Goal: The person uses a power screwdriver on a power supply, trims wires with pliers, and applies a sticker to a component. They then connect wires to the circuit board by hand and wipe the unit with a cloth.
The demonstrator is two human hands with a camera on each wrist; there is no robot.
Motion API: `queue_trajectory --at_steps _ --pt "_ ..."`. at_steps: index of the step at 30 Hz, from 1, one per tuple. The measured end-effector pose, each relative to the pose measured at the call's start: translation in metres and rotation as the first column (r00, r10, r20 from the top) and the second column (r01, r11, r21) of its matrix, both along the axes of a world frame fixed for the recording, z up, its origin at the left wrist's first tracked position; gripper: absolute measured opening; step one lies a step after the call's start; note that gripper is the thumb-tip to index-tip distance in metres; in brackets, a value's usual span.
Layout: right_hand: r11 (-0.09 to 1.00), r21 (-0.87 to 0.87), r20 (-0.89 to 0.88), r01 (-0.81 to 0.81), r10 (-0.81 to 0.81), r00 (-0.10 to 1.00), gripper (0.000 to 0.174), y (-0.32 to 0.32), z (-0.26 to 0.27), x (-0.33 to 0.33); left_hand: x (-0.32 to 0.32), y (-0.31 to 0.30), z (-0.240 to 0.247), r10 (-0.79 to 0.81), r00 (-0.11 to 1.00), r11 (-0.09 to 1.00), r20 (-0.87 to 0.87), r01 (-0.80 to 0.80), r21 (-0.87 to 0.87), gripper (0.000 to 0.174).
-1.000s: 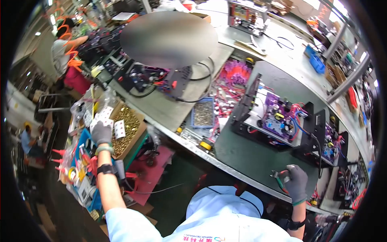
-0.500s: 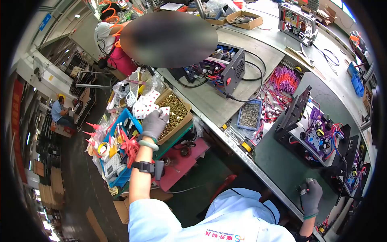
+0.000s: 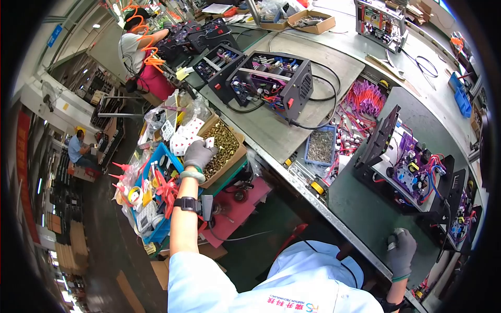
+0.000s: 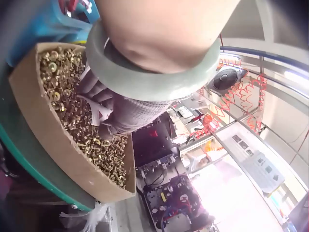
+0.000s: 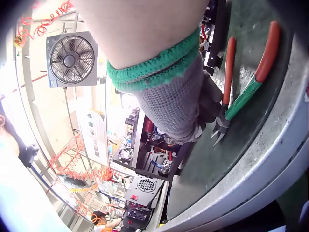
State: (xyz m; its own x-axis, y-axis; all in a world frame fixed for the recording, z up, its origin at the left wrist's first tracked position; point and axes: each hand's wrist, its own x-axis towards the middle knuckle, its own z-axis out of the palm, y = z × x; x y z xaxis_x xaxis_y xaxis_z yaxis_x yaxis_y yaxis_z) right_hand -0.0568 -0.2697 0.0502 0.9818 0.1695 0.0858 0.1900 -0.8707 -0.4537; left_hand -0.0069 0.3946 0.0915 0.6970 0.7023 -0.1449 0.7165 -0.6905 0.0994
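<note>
Left hand [image 3: 200,155], gloved, was over the cardboard box [image 4: 58,145] of brass-coloured screws [image 3: 224,143]. Fingers bent, not spread: I had it pinching a small white card [image 3: 210,142] with a red mark. My left wrist feed showed the white piece between the fingers, screws right around and below them. Couldn't tell if the fingertips touched the screws.

More white sheets [image 3: 182,140] with red marks lay just beside that hand, on the side away from the screws. Blue bin [image 3: 163,229] sat next to the box, nearer the body.

Right hand [image 3: 403,253], also gloved, was down at the dark green mat [image 5: 198,169], well apart from the left, fingers curled in. Pliers [image 5: 244,99] with orange-and-green handles were right at its fingers, metal end closest, handles splayed. View there was poor: it may have been gripping them or only resting against them, I couldn't tell which. Open chassis [image 3: 409,172] with a purple board stood on the mat beyond that hand.
</note>
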Motion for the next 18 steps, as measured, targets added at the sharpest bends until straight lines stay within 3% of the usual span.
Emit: queue_trajectory --at_steps 2,6,11,13,16,18 --pt "1.0 0.004 -0.004 -0.005 0.005 1.0 0.02 0.002 0.002 0.001 -0.009 0.011 -0.009 -0.074 0.987 0.997 0.14 0.078 -0.025 0.042" --pt "0.999 -0.023 0.001 -0.025 0.025 1.0 0.02 0.002 -0.001 0.004 -0.016 0.014 -0.01 -0.055 0.991 0.998 0.124 0.052 0.027 0.042" --pt "0.999 -0.011 0.041 -0.04 0.04 0.998 0.019 0.003 -0.002 0.004 -0.021 0.005 -0.007 -0.141 0.978 0.989 0.156 0.146 -0.018 0.043" --pt "0.999 0.013 0.034 -0.051 0.051 0.998 0.019 0.0 -0.005 0.003 -0.022 0.011 -0.001 -0.005 0.986 0.944 0.165 0.059 -0.325 0.047" --pt "0.999 0.012 0.023 -0.044 0.044 0.999 0.019 0.001 -0.003 0.002 -0.031 0.025 -0.008 0.011 0.957 0.924 0.291 0.102 -0.369 0.049" --pt "0.999 0.002 0.036 -0.049 0.049 0.998 0.019 0.001 -0.003 0.002 -0.031 0.027 -0.008 0.005 0.972 0.929 0.234 0.082 -0.36 0.049"
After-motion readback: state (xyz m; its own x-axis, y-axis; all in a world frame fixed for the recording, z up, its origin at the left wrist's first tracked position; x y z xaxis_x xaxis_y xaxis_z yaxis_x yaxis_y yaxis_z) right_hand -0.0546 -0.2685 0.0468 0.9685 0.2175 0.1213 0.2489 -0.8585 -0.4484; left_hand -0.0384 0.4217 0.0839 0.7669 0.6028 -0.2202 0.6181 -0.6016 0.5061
